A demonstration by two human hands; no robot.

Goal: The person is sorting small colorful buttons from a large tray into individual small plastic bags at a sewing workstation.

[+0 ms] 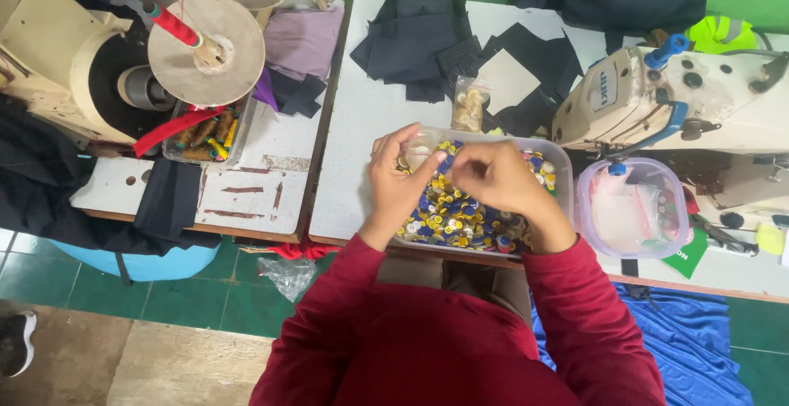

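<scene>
Both the left hand (400,177) and the right hand (493,177) are pinched shut on small buttons over the clear button tray (564,177), which sits at the surface's (362,118) 6 o'clock edge. A loose pinch could probably drop buttons to the floor (205,307), and the lidded container (633,209) at 3 o'clock might get bumped.

My hands are crowding the button tray (562,159), leaving little room above it. The sewing machine (657,98) and a lidded tub (633,209) are blocking my right; a button bag (469,104) and dark cloth (419,40) are standing ahead. Bare tabletop (353,168) is lying free leftward.
</scene>
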